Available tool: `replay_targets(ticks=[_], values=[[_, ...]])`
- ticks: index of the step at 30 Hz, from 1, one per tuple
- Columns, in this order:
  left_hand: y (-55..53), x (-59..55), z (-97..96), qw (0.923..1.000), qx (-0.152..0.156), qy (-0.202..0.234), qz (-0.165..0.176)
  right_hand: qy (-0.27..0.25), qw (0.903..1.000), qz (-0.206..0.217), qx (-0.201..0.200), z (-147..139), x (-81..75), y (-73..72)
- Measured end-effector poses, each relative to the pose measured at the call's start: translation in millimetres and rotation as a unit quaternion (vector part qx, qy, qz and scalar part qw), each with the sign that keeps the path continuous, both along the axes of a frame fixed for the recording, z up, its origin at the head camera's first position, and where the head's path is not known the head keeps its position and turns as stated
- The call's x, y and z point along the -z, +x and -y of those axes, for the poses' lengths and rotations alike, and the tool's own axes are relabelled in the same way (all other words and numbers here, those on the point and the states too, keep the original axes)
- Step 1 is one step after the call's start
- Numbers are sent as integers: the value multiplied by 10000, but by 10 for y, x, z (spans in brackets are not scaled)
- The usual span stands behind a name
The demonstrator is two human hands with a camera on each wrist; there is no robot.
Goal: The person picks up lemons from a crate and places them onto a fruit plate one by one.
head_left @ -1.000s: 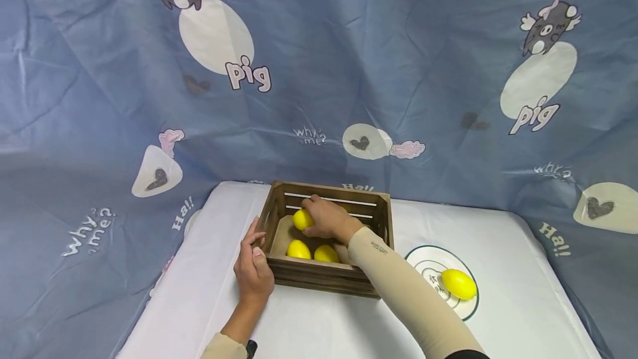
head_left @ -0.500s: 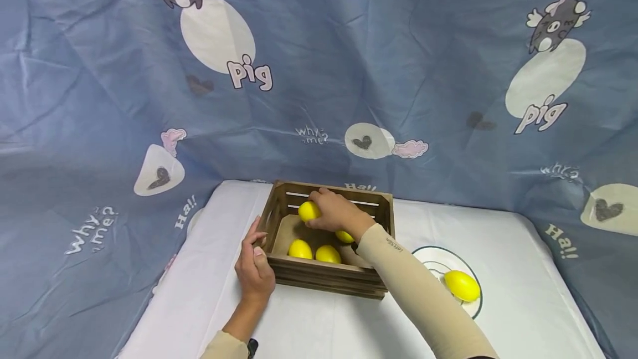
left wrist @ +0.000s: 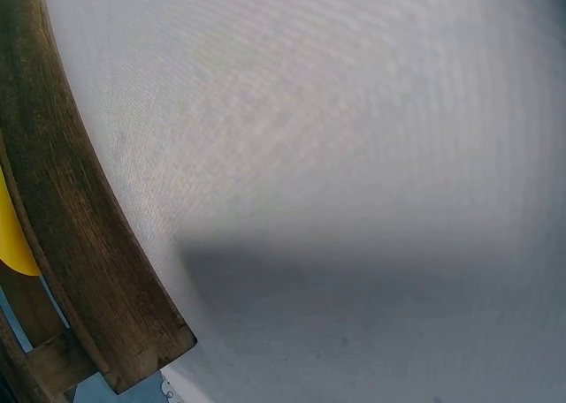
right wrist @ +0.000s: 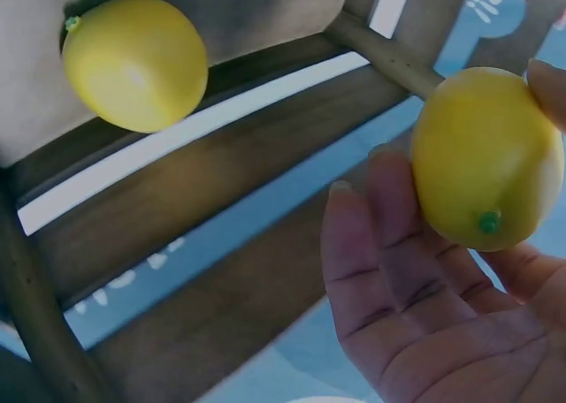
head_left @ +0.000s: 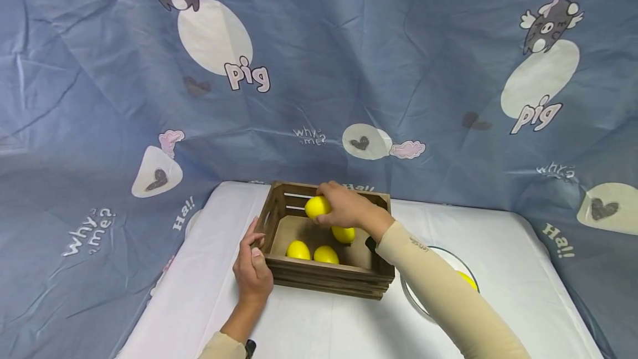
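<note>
A yellow lemon [head_left: 317,207] is pinched between the thumb and fingers of my right hand [head_left: 346,206], raised inside the slatted wooden crate [head_left: 324,281] toward its back. In the right wrist view, this lemon [right wrist: 488,160] shows its green tip. Below my right hand, another lemon [head_left: 344,235] lies on the crate's floor. Two more, a left lemon [head_left: 298,250] and a right lemon [head_left: 326,255], sit along the front wall. My left hand [head_left: 253,270] grips the crate's front left corner, outside the left wrist view.
To the crate's right, a white plate [head_left: 451,257] with a dark rim carries a lemon [head_left: 467,278]; my right forearm covers much of both. A white cloth [head_left: 309,326] covers the table. Blue printed fabric [head_left: 319,71] hangs behind and at the sides.
My right hand has lifted its lemon up and to the right, uncovering the lemon beneath. My right forearm now covers most of the plate. The left hand stays at the crate's corner.
</note>
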State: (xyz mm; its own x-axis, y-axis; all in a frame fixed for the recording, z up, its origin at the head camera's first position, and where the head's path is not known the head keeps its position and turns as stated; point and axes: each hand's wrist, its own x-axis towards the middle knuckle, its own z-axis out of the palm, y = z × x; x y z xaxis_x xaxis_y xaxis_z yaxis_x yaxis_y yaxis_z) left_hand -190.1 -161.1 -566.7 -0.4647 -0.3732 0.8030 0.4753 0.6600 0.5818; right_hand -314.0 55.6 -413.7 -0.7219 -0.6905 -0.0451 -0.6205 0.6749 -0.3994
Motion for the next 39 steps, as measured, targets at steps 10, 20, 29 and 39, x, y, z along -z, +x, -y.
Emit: replay_targets(ticks=[10, 20, 29, 39], values=[[-35, 3, -10, 9998, -28, 13, -177, -371, 9989, -167, -230, -203, -118, 184], [-22, -13, -33, 9998, -62, 30, -170, -804, 9960, -199, -337, -541, -246, 372], [-4, -4, -3, 10000, -41, -10, 1, -1234, 9905, -509, -342, -785, -247, 496], [-13, -1, -9, 10000, -11, 19, -90, -1555, 9870, -395, -45, -1118, -348, 719]])
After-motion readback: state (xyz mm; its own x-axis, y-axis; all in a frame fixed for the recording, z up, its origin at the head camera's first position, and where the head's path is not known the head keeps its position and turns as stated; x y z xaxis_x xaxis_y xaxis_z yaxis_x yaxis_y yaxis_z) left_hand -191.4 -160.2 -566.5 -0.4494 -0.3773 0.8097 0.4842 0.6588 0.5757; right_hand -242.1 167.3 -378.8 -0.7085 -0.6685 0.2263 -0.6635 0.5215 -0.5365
